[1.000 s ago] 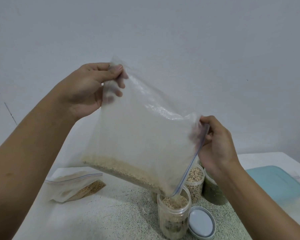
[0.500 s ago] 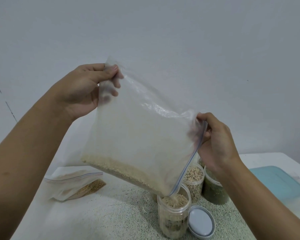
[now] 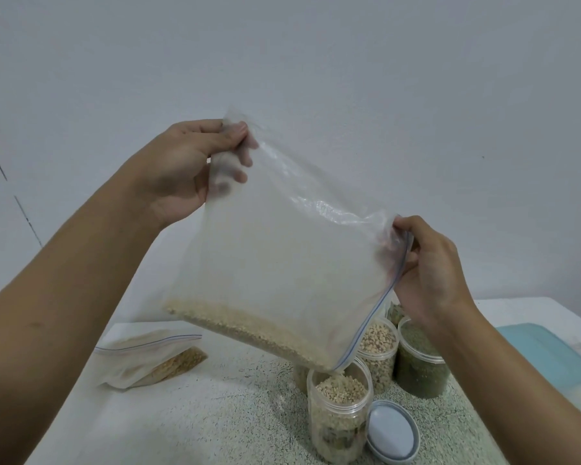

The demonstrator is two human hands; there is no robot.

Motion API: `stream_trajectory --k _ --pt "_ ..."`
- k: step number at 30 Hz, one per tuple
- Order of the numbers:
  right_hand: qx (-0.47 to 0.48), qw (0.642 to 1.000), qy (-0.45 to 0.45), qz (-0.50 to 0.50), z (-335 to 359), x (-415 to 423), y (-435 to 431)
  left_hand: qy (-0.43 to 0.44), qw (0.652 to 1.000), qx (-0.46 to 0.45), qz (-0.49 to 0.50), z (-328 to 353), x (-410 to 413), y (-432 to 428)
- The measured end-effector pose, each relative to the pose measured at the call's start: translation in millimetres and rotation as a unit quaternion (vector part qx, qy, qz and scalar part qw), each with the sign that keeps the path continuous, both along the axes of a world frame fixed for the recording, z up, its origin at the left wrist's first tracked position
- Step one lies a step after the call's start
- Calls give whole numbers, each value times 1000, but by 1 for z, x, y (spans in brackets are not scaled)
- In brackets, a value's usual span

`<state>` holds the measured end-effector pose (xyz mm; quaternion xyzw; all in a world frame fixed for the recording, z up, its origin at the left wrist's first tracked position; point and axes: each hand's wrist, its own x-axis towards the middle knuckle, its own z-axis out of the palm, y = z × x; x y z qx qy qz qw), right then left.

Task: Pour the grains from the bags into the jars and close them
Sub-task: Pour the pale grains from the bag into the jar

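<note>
I hold a clear zip bag [image 3: 282, 256] tilted in the air, with pale grains lying along its lower edge. My left hand [image 3: 185, 169] pinches its raised bottom corner. My right hand [image 3: 423, 273] grips the zip end, which points down. Grains trickle from the lowest corner into an open clear jar [image 3: 339, 421] just below, filled almost to the rim. That jar's round lid [image 3: 391, 434] lies flat, touching the jar on its right.
Behind the open jar stand a jar of pale beans [image 3: 379, 350] and a jar of green grains [image 3: 420, 367]. A second zip bag [image 3: 148, 360] with grains lies at the left of the speckled table [image 3: 232, 424]. A teal lid [image 3: 547, 357] lies at the right.
Both hands have lifted the bag slightly. Its lowest corner has risen from the jar's mouth to just above it. Grains keep falling into the jar.
</note>
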<state>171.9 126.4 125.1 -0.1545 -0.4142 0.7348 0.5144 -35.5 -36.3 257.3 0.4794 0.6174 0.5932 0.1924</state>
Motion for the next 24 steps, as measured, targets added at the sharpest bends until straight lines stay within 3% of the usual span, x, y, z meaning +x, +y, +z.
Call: stream_trajectory --k 24 --pt "-39 999 17 -7 5 20 -4 22 999 1 -26 0 12 7"
